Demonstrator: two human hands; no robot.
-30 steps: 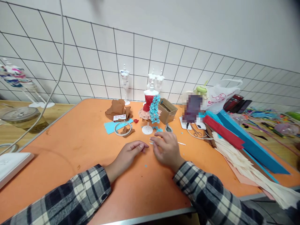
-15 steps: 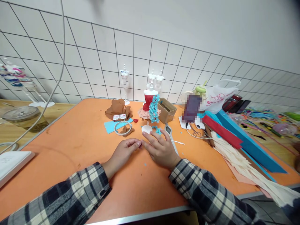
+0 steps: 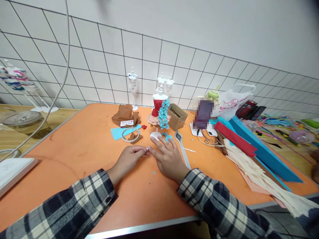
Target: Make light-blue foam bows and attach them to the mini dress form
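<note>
My left hand (image 3: 129, 160) is closed in a pinch, thumb against the fingers. A tiny pale speck shows at its fingertips, too small to name. Just to its right is my right hand (image 3: 170, 159), fingers spread, its index fingertip beside the left fingertips; the thumb is hidden. Beyond the hands stands a small white dress form (image 3: 160, 97) wearing a red bodice (image 3: 157, 108), a pale pink ruffled skirt (image 3: 152, 119) and a column of blue fabric flowers (image 3: 163, 114). A loose blue fabric piece (image 3: 167, 136) lies by its base, partly behind the right fingers.
Left of the form lie brown cloth (image 3: 124, 114), an embroidery hoop (image 3: 130, 135) and a blue sheet (image 3: 116, 133). A cardboard box (image 3: 177, 117) stands behind. At right are scissors (image 3: 208, 139), a red cloth strip (image 3: 234, 137) and cream fabric (image 3: 249, 162).
Both hands have shifted very slightly left, staying close together at the fingertips. The right fingers have lifted or spread a little. The things on the table stay where they were.
</note>
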